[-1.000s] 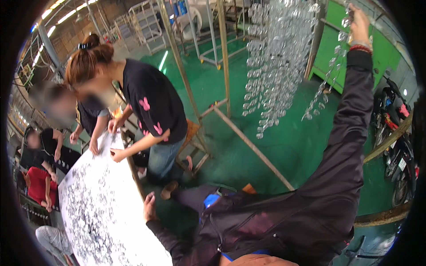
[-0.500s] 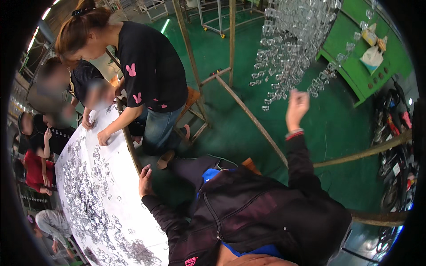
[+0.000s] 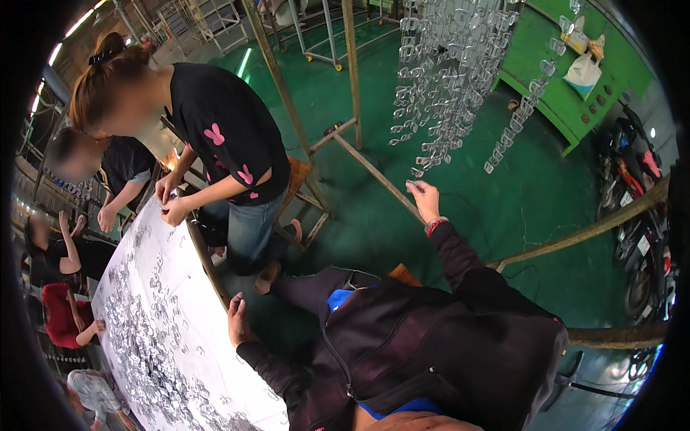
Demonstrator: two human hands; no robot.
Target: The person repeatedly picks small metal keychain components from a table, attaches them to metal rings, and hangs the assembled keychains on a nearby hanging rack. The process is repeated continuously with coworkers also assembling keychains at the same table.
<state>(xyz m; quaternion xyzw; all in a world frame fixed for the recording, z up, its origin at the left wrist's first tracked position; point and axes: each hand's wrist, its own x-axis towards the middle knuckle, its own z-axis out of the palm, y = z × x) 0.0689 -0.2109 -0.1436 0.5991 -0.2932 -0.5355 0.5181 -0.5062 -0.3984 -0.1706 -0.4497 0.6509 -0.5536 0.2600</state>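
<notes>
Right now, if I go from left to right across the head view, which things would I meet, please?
A co-worker's red top → left hand → wooden stool → right hand → lone hanging strand of clear pieces → parked two-wheelers.

on your right, a dense bunch of clear, glinting strands of small looped pieces (image 3: 453,79) hangs with uneven lower ends. farther right, one clear, shiny single strand (image 3: 528,104) hangs apart, slanting. at your left, small silvery-grey looped pieces (image 3: 147,352) lie loose across the white-topped desk (image 3: 241,377), crowded and scattered.
</notes>
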